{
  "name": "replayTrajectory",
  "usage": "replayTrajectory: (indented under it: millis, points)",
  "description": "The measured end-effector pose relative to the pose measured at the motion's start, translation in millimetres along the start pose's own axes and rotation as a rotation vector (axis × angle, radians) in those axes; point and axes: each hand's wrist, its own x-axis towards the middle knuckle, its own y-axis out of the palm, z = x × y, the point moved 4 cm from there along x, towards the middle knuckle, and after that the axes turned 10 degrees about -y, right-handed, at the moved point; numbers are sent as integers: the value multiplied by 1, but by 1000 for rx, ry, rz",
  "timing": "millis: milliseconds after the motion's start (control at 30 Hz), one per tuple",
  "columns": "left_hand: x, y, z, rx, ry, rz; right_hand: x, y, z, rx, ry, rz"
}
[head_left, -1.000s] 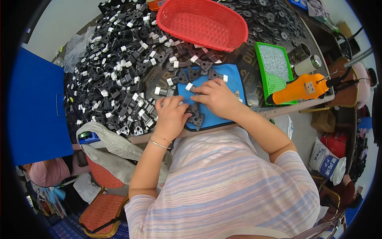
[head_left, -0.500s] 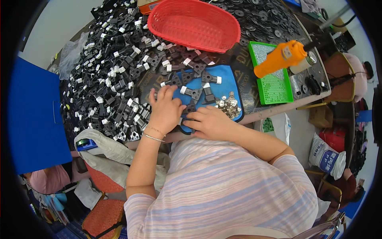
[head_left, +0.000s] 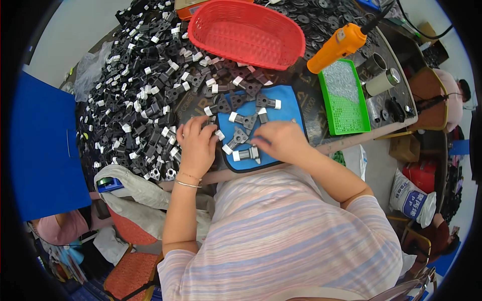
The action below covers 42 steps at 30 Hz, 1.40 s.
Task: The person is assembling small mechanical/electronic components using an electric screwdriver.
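Observation:
My left hand (head_left: 197, 145) rests at the left edge of the blue mat (head_left: 291, 98), its fingers apart and bent over black plastic pieces; a white-tipped one (head_left: 219, 134) lies against the fingertips. Over the mat's right side is my right hand (head_left: 282, 139), thumb and fingers drawn together; what they hold, if anything, is hidden. Several black triangular brackets with white ends lie on the mat, among them a bracket (head_left: 237, 139) between my hands. Nearer me lies another black piece (head_left: 246, 154) with a white end. The small metal parts are covered by my right hand.
A large heap of white-tipped black pieces (head_left: 135, 100) covers the table's left. Behind the mat stands a red basket (head_left: 296, 50), with black discs (head_left: 331, 15) beyond. An orange electric screwdriver (head_left: 339, 47) hangs above a green tray (head_left: 346, 123); a cylindrical container (head_left: 382, 83) stands beside it.
My left hand has moved left and down, off the mat's middle. My right hand has shifted right, over the small metal parts. The orange screwdriver has swung up and left.

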Motion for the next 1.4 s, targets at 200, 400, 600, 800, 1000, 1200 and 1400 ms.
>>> replayTrajectory:
  millis: [200, 400, 600, 800, 1000, 1200, 1400]
  points:
    - [5, -2, 10, -35, -9, 15, 3, -19, -31, -50, 191, 96]
    - [11, 2, 13, -92, -17, 47, 4, -6, -29, -16, 201, 189]
    - [13, -7, 21, -158, -67, 1, -1, -8, -36, 129, 289, 72]
    - [25, 2, 15, -77, -60, 35, -5, 2, -65, 754, 647, 92]
    - [37, 2, 13, 83, -109, 100, 0, -13, -60, 370, 581, 97]
    - [38, 4, 22, 106, -84, 146, 10, -17, -14, 153, 356, 342]
    - [41, -23, 19, -260, -229, 105, 4, -9, -30, 212, 294, 365]
